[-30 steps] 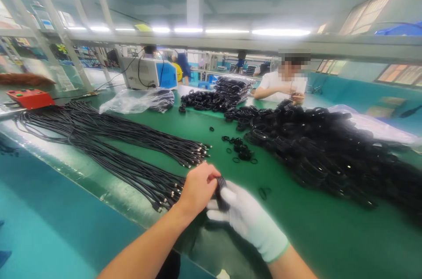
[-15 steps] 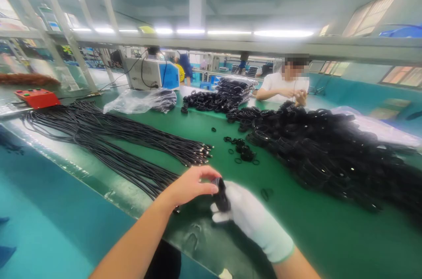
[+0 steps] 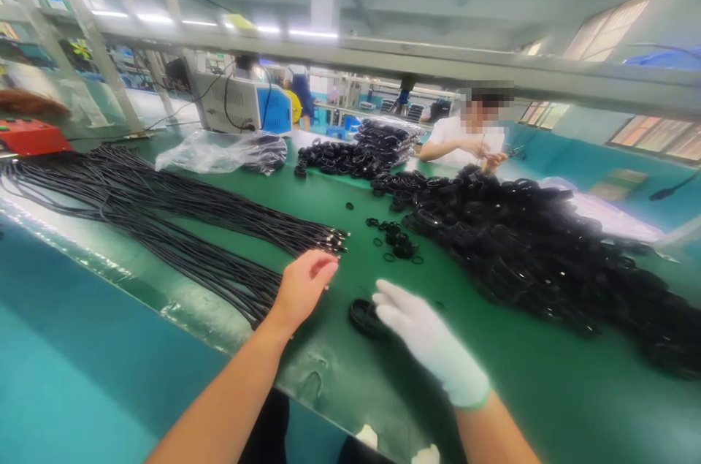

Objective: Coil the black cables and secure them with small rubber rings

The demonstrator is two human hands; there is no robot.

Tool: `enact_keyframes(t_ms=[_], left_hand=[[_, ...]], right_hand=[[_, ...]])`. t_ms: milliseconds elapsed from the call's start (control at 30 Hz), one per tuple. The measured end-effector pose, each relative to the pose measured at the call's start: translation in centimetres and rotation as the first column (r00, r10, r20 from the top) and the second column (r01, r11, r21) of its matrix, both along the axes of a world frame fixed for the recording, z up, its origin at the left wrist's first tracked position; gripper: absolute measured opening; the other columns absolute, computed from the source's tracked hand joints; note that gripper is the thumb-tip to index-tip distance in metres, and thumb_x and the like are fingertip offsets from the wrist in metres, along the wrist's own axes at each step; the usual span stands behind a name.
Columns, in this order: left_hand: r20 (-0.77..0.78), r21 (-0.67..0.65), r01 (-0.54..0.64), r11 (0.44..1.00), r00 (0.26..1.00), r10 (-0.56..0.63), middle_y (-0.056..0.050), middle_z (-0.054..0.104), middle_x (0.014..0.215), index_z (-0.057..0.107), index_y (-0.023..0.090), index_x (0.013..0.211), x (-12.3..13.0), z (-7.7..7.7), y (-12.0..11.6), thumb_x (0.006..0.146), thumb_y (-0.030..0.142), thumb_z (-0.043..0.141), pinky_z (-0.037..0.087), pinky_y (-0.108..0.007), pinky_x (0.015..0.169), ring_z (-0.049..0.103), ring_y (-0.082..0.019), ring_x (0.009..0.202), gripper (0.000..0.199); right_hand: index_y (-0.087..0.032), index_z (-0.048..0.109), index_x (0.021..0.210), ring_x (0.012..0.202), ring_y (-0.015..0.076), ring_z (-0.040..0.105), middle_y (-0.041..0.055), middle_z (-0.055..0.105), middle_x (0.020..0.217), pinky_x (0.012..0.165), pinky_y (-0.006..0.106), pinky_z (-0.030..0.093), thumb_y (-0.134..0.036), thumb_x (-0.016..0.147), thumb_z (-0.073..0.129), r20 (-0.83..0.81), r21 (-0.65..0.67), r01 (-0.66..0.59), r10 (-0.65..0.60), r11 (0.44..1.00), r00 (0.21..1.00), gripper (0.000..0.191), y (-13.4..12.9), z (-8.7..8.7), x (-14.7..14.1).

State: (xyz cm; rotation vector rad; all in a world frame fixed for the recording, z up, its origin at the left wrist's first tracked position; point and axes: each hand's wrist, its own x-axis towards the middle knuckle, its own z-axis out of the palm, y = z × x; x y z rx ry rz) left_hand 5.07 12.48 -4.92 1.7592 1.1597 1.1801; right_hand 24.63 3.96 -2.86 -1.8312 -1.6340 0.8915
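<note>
My left hand (image 3: 307,285), bare, is closed over the front ends of the loose black cables (image 3: 219,259), with thumb and forefinger near each other. Whatever its fingers hold, if anything, is hidden beneath the hand. My right hand (image 3: 416,332) wears a white glove and is open, its fingers stretched out. By those fingertips a coiled black cable (image 3: 362,314) lies flat on the green tabletop (image 3: 350,369); whether the glove touches it I cannot tell. More loose cables, with shiny metal tips (image 3: 334,237), point towards me just beyond my left hand.
A large heap of black coiled cables (image 3: 520,245) covers the right side. Small black rings (image 3: 399,241) lie mid-table. Further back are a plastic bag (image 3: 208,153), a blue and white machine (image 3: 241,106) and a person in white (image 3: 465,139). A red control box (image 3: 33,137) stands left.
The black coil has left my hands and now lies on the table. My left hand has moved left to the cable ends, and my gloved hand has opened. The view has shifted slightly.
</note>
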Motion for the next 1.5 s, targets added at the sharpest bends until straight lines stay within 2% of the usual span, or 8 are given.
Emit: enact_keyframes(t_ms=[100, 333, 567, 733, 967, 1133, 1267, 1500], left_hand=[[-0.039, -0.026, -0.034, 0.999, 0.999, 0.032, 0.0, 0.066, 0.077, 0.065, 0.018, 0.088, -0.2, 0.0, 0.1, 0.083, 0.035, 0.052, 0.049, -0.024, 0.066, 0.062, -0.015, 0.07, 0.022], [-0.079, -0.007, 0.045, 0.999, 0.996, -0.045, 0.0, 0.067, 0.081, 0.065, 0.019, 0.083, -0.4, -0.1, 0.0, 0.083, 0.031, 0.052, 0.047, -0.024, 0.07, 0.062, -0.015, 0.074, 0.018], [0.015, -0.05, 0.057, 0.997, 0.998, -0.056, 0.0, 0.065, 0.08, 0.064, 0.019, 0.083, -0.6, 0.2, -0.2, 0.084, 0.035, 0.052, 0.048, -0.024, 0.068, 0.061, -0.014, 0.071, 0.02], [0.085, -0.145, 0.207, 0.967, 0.977, -0.197, -0.002, 0.067, 0.088, 0.065, 0.019, 0.092, -0.7, 0.7, -0.5, 0.084, 0.038, 0.052, 0.05, -0.025, 0.071, 0.062, -0.015, 0.073, 0.024], [-0.091, -0.056, 0.131, 0.99, 0.987, -0.136, -0.001, 0.068, 0.089, 0.066, 0.021, 0.089, -0.5, 0.2, -0.3, 0.082, 0.035, 0.054, 0.049, -0.028, 0.077, 0.063, -0.018, 0.083, 0.019], [-0.18, -0.049, 0.142, 0.989, 0.972, -0.148, 0.001, 0.067, 0.086, 0.065, 0.022, 0.086, -0.6, -0.2, 0.0, 0.084, 0.035, 0.05, 0.047, -0.027, 0.075, 0.062, -0.017, 0.081, 0.02], [-0.235, -0.055, 0.147, 0.988, 0.96, -0.155, 0.002, 0.066, 0.083, 0.064, 0.023, 0.084, -0.7, -0.1, 0.1, 0.086, 0.036, 0.046, 0.045, -0.026, 0.071, 0.06, -0.017, 0.077, 0.022], [-0.379, -0.006, 0.138, 0.99, 0.916, -0.129, 0.001, 0.063, 0.078, 0.061, 0.022, 0.078, -0.5, -0.3, -0.2, 0.088, 0.03, 0.042, 0.042, -0.027, 0.069, 0.058, -0.017, 0.074, 0.023]], right_hand=[[-0.018, 0.045, 0.133, 0.121, 0.0219, 0.048, 0.0082, 0.052, 0.133, 0.105, 0.038, 0.034, -0.041, 0.087, 0.041, -0.021, 0.02, 0.088, -0.087, 0.996, 0.996, 0.052, 0.2, 0.0, 0.6], [-0.019, 0.041, 0.136, 0.112, 0.0292, 0.048, 0.0102, 0.057, 0.119, 0.099, 0.049, 0.036, -0.014, 0.068, 0.058, 0.368, 0.178, -0.194, 0.118, 0.965, 0.922, 0.07, 0.1, -1.9, -1.2], [-0.031, 0.024, 0.141, 0.114, 0.0199, 0.047, 0.0043, 0.053, 0.12, 0.102, 0.04, 0.038, -0.003, 0.073, 0.049, 0.224, 0.556, -0.172, 0.053, 0.813, 0.973, 0.077, -0.1, -1.5, -1.3], [-0.03, 0.025, 0.141, 0.114, 0.0224, 0.047, 0.0055, 0.055, 0.121, 0.1, 0.043, 0.04, -0.002, 0.074, 0.047, 0.253, 0.638, -0.175, 0.011, 0.75, 0.968, 0.076, 0.1, -1.5, -1.6], [-0.026, 0.029, 0.14, 0.116, 0.021, 0.05, 0.0052, 0.054, 0.125, 0.102, 0.039, 0.038, -0.02, 0.076, 0.054, 0.088, 0.341, 0.085, -0.122, 0.936, 0.989, 0.069, 0.5, -0.5, -0.7], [-0.019, 0.031, 0.139, 0.117, 0.02, 0.051, 0.0069, 0.055, 0.127, 0.099, 0.032, 0.039, -0.032, 0.08, 0.052, 0.372, 0.304, 0.217, -0.325, 0.928, 0.87, 0.063, 5.2, 3.0, 5.6], [-0.013, 0.033, 0.138, 0.121, 0.0308, 0.043, 0.0153, 0.052, 0.129, 0.102, 0.046, 0.032, -0.031, 0.083, 0.055, 0.526, 0.331, 0.311, -0.448, 0.891, 0.723, 0.062, 10.3, 5.9, 11.2], [-0.016, 0.052, 0.117, 0.102, 0.0217, 0.056, 0.0086, 0.054, 0.119, 0.085, 0.043, 0.048, -0.033, 0.089, 0.053, 0.675, 0.249, 0.372, -0.436, 0.894, 0.595, 0.033, 17.3, 6.5, 12.5]])
